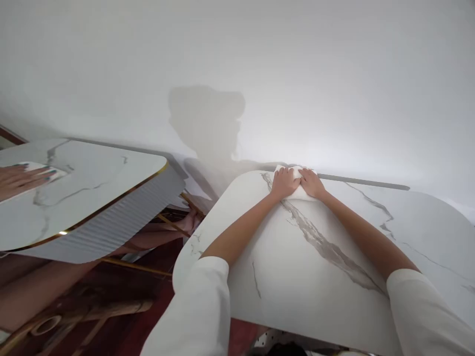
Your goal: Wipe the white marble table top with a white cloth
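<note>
Both my arms reach far across a white marble table (pixel 304 267) with grey veins. My left hand (pixel 284 182) and my right hand (pixel 311 183) sit side by side at the table's far edge, pressed down on a white cloth (pixel 297 173) bunched under the fingers. Most of the cloth is hidden beneath the hands. White sleeves cover my upper arms.
A second marble-topped table (pixel 85 193) with a gold rim and ribbed white side stands to the left. Another person's hand (pixel 18 179) rests on a white cloth there, and their legs show below it. A white wall runs behind; dark red floor lies between the tables.
</note>
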The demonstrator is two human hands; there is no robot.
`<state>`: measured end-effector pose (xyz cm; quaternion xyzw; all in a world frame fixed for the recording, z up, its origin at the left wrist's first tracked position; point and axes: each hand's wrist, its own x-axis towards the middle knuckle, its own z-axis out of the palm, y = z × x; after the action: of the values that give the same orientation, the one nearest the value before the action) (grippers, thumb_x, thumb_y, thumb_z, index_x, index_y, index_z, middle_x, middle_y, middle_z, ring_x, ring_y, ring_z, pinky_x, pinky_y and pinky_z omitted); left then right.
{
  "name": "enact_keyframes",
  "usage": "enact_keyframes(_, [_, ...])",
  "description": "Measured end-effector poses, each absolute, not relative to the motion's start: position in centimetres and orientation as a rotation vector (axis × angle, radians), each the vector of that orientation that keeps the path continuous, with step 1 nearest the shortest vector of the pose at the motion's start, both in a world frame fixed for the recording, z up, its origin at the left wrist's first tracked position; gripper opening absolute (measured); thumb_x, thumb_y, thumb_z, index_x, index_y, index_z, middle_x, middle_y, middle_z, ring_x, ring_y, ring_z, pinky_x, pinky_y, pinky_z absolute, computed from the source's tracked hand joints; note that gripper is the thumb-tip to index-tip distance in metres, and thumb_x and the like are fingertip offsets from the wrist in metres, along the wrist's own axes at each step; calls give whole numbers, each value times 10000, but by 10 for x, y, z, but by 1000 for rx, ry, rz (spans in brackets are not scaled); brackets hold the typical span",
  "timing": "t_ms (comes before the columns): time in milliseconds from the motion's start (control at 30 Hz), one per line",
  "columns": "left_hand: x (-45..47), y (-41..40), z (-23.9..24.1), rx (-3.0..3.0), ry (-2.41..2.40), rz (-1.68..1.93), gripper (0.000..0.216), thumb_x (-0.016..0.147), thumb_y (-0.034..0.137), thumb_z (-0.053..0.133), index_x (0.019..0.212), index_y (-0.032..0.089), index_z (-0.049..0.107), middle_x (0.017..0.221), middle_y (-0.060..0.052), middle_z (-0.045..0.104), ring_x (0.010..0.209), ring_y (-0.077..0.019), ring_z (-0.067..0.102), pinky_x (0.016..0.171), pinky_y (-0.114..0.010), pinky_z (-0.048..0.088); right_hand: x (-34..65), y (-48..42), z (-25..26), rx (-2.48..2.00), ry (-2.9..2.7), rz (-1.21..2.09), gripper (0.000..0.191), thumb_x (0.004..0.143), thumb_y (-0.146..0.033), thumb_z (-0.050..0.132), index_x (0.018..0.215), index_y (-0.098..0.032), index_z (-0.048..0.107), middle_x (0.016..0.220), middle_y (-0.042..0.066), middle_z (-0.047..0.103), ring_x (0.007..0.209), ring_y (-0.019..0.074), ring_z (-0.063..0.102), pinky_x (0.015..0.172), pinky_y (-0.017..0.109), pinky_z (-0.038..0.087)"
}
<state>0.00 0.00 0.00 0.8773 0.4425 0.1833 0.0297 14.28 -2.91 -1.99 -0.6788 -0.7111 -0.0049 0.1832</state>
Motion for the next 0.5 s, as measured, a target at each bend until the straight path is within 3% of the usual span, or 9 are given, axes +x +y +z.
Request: enact_keyframes(500, [19,-27,-4,2775,1245,567,314,904,318,433,1162,163,523,1232,-120,567,1217,-268,453,1030,-383,323,158,-71,-26,-2010,-1922,-133,497,940,-221,256,1384,-98,444,1452,152,443,1345,280,373,1095,435,307])
